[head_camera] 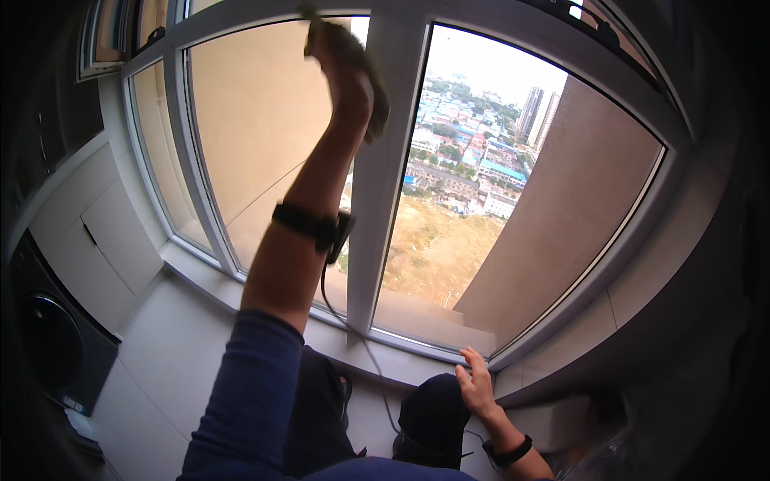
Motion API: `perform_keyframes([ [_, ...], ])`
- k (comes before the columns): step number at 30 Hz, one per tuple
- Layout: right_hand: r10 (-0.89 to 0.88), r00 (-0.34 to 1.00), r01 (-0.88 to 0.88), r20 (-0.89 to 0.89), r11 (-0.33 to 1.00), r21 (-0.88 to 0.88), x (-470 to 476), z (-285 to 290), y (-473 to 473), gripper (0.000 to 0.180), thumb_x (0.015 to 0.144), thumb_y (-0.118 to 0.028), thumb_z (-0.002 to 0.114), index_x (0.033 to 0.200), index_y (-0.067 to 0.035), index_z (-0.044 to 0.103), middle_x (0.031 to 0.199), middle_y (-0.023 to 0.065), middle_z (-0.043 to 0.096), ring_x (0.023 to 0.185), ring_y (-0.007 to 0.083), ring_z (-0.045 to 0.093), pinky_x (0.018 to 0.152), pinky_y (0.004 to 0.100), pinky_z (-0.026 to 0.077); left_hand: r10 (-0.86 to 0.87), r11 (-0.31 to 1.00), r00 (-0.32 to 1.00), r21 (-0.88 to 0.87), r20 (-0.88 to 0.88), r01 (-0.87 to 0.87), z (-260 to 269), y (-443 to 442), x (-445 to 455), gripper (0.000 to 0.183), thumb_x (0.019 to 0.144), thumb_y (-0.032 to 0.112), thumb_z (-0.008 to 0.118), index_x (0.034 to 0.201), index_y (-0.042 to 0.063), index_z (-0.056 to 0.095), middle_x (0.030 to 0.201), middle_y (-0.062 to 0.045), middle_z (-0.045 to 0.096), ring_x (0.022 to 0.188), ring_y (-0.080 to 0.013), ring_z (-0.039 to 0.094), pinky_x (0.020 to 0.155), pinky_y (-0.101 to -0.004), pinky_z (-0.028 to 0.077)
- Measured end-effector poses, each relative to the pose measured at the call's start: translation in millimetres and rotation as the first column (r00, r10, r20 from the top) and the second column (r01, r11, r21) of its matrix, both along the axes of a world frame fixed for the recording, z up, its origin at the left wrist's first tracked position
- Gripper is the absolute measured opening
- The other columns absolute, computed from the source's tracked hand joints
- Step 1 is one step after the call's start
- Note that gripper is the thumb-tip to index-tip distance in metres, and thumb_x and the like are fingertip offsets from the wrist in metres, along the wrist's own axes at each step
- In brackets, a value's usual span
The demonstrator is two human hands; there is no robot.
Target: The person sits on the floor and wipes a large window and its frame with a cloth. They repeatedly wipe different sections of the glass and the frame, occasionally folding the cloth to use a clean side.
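Note:
My left hand [346,78] is raised high at the window with a dark greenish-brown cloth [378,102] in its grip. It lies over the upper right corner of the left glass pane [258,102] and the grey vertical mullion [391,72]. The hand and cloth are slightly blurred, and whether they touch the window cannot be told. Low on the right, my right hand [477,388] holds nothing, its thumb apart from the fingers. It appears beside my right knee, near the corner of the windowsill. Whether it rests on anything is unclear.
Black straps circle both forearms, and a thin cable [376,361] hangs from the left one. The right glass pane [469,240] looks out over buildings far below. A tiled sill [391,367] runs under the window. A dark front-loading washing machine [54,337] stands at the left.

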State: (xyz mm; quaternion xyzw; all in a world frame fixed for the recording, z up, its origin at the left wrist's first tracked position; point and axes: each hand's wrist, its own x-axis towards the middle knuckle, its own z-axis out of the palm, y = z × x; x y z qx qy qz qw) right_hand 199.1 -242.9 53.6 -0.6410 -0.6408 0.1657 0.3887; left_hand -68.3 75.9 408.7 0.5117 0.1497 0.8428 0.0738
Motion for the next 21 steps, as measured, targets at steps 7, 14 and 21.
perform_keyframes([
  [7,-0.129,0.973,0.134,0.194,0.991,-0.014,13,-44,-20,0.046,0.084,-0.017,0.063,0.128,-0.004,0.053,0.143,0.0214,0.038,0.127,0.0381,0.041,0.103,0.0502,0.031,0.675,0.671,0.655,-0.085,-0.339,-0.736,23,34,60,0.078,0.09,0.05,0.054,0.142,-0.001,0.025,0.144,-0.026,0.032,0.126,-0.0442,0.04,0.104,-0.0535,0.034],
  [14,-0.193,0.958,0.203,0.21,0.979,-0.026,11,-66,-25,0.048,0.081,-0.018,0.064,0.125,-0.004,0.055,0.143,0.0204,0.039,0.13,0.037,0.038,0.104,0.0507,0.026,0.767,0.585,0.556,-0.005,-0.32,-0.811,-24,34,65,0.082,0.08,0.046,0.064,0.137,-0.003,0.031,0.141,-0.028,0.032,0.123,-0.0463,0.041,0.1,-0.0579,0.035],
  [21,-0.203,0.891,0.185,0.406,0.979,0.083,-14,-61,-29,0.044,0.08,-0.019,0.062,0.12,-0.003,0.057,0.139,0.0202,0.045,0.131,0.0331,0.04,0.104,0.0492,0.025,0.609,0.723,0.642,-0.005,-0.466,-0.691,-147,17,57,0.09,0.077,0.038,0.069,0.143,-0.004,0.024,0.149,-0.031,0.02,0.136,-0.0502,0.023,0.109,-0.0614,0.023],
])
